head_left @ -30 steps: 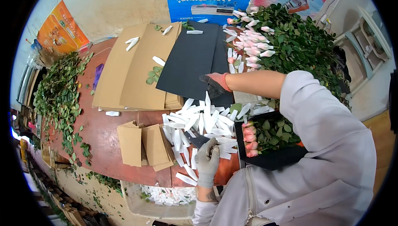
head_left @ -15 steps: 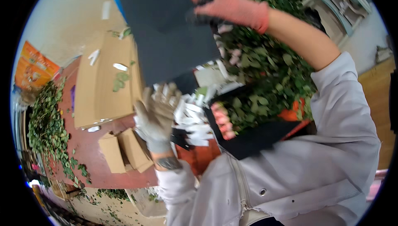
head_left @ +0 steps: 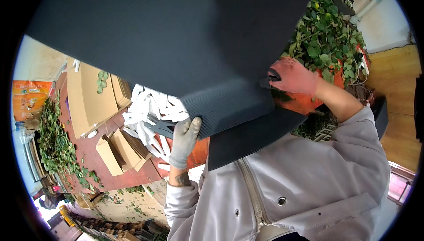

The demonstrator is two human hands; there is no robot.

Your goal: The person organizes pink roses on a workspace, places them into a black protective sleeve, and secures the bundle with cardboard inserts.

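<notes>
A large black ridged sheet fills the upper middle of the view and hangs over the work area. My left hand, in a pale grey glove, grips its lower left corner with the thumb on top. At its right edge my right hand, in a pink glove with black fingertips, pinches the sheet. Between the sheet and my jacket, a second black panel slants downward; whether the two are joined, I cannot tell. Beside my left hand lies a black slotted piece. The sheet hides whatever lies beneath it.
White strips are heaped left of the sheet. Brown cardboard sheets and folded cardboard pieces rest on the red table. Leafy stems are piled at the right, and loose leaves line the left edge.
The black sheet has come closer and now covers the pink roses. My left hand has closed on its corner, and my right hand has moved down and right along its edge.
</notes>
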